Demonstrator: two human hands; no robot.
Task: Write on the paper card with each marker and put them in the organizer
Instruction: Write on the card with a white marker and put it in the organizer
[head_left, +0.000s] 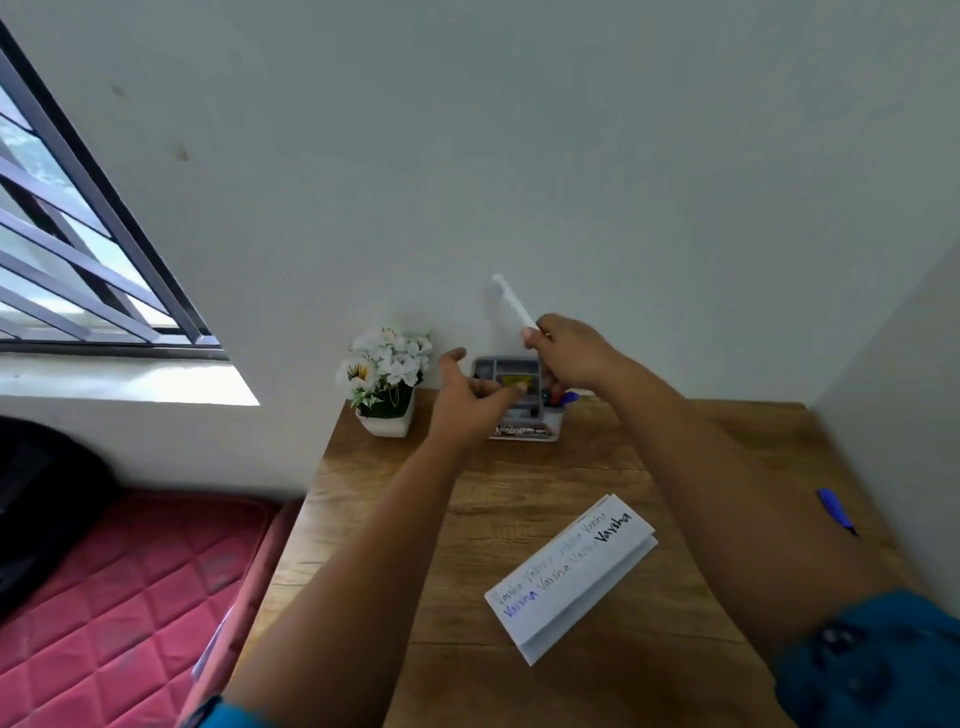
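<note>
A plain pale wall fills the upper view above a wood-grain desk. Beside the desk lies a pink quilted mattress. A folded white paper card, handwritten in blue and black, rests flat near the front. At the back, against the wall, stands a grey compartmented organizer, just beside a white pot of white flowers. The right hand is closed around a slim white marker, tilted above the organizer. The left hand is loosely open, holding nothing, in front of the organizer. A blue marker lies alone at the right edge.
</note>
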